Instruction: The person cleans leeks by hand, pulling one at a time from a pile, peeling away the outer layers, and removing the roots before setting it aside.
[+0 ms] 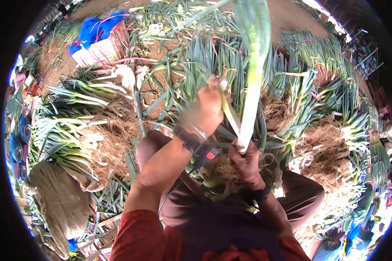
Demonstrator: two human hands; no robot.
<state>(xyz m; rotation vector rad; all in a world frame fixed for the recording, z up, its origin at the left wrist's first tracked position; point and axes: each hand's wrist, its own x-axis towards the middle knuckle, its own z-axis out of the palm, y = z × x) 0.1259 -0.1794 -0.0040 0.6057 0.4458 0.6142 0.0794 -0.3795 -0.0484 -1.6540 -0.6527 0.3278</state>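
Note:
My right hand point(247, 163) is closed around the root end of a large leek point(253, 93), which stands up with its white stem below and green leaves at the top of the view. My left hand point(210, 104), up and to the left, pinches a pale outer leaf point(230, 114) that hangs away from the stem and still meets it near my right hand. Trimmed-looking roots and loose peelings point(224, 169) lie beneath my hands, between my knees.
Leeks with brown roots point(113, 145) are heaped at the left, and more bundles point(326, 143) at the right. A white basket point(101, 51) with blue netting point(101, 28) stands at the upper left. A brown cloth point(59, 198) lies at the lower left.

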